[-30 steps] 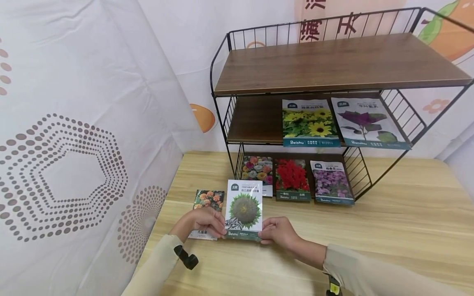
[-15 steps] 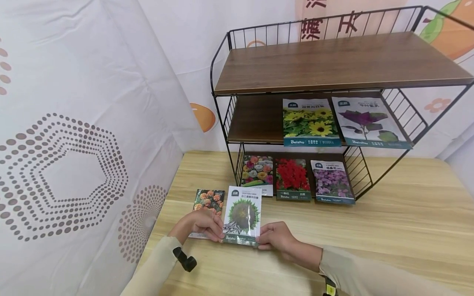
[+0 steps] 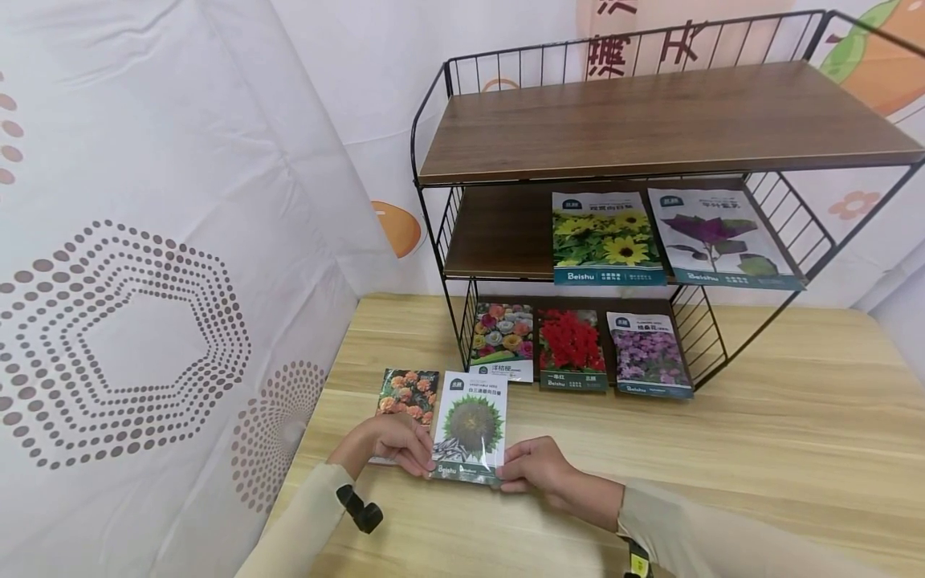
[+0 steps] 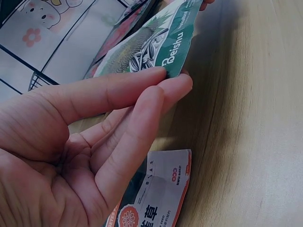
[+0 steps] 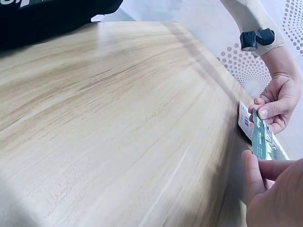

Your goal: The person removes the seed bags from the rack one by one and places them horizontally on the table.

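Observation:
A white and green sunflower seed packet point(image 3: 471, 425) is held between both hands above the table, its printed front facing up. My left hand point(image 3: 400, 441) pinches its lower left corner between thumb and finger, as the left wrist view shows close up. At the opposite lower corner, my right hand point(image 3: 538, 467) pinches the packet's edge. Partly hidden behind the left hand lies an orange marigold seed packet point(image 3: 408, 393) on the table. In the right wrist view the sunflower packet point(image 5: 260, 137) appears nearly edge-on between the two hands.
A black wire rack point(image 3: 665, 168) with brown shelves stands behind. Its middle shelf bears a yellow-flower packet point(image 3: 609, 241) and a purple-leaf packet point(image 3: 725, 239). On the lowest shelf are packets with mixed roses point(image 3: 503, 335), red flowers point(image 3: 571, 345) and purple flowers point(image 3: 650, 353). White patterned cloth point(image 3: 144, 241) hangs at left.
Both hands have drawn the sunflower packet toward the person and slightly left. More of the mixed-rose packet behind it now shows. The packets on the rack have stayed put.

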Demonstrator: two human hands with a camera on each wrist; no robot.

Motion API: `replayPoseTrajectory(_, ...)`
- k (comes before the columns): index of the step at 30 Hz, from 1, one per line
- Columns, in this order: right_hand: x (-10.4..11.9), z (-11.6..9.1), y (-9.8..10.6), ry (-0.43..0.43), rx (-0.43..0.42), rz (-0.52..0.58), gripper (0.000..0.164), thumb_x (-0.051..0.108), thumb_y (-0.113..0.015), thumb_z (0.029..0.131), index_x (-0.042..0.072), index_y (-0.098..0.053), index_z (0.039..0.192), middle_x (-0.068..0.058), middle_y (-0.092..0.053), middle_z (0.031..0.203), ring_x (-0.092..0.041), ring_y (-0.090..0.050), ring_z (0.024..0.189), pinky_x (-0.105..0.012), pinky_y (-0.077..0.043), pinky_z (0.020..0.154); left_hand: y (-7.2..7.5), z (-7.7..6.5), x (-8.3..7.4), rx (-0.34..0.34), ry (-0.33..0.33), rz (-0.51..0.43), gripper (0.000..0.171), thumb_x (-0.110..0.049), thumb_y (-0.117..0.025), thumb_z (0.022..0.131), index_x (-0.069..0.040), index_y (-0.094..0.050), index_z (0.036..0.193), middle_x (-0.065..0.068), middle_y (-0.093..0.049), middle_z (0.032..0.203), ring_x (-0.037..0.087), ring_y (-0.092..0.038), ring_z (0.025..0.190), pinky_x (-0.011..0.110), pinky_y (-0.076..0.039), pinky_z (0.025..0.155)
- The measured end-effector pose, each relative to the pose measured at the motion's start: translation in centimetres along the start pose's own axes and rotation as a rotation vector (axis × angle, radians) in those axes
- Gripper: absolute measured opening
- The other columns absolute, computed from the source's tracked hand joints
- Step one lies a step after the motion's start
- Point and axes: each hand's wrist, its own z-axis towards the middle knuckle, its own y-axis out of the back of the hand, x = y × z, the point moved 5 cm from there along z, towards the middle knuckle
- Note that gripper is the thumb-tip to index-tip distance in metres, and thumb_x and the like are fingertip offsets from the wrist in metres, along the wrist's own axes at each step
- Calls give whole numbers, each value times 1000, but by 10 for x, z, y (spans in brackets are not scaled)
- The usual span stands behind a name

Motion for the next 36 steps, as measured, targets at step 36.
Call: replayPoseTrajectory(36, -8, 21, -9, -43, 1, 76, 27, -14, -69, 85, -22, -59, 109, -14, -73, 84, -29, -78, 79, -30, -67, 73, 13, -6, 12, -244, -28, -8, 17, 7, -75, 85, 8, -73, 102, 20, -78, 86, 19, -77, 69, 27, -67, 66)
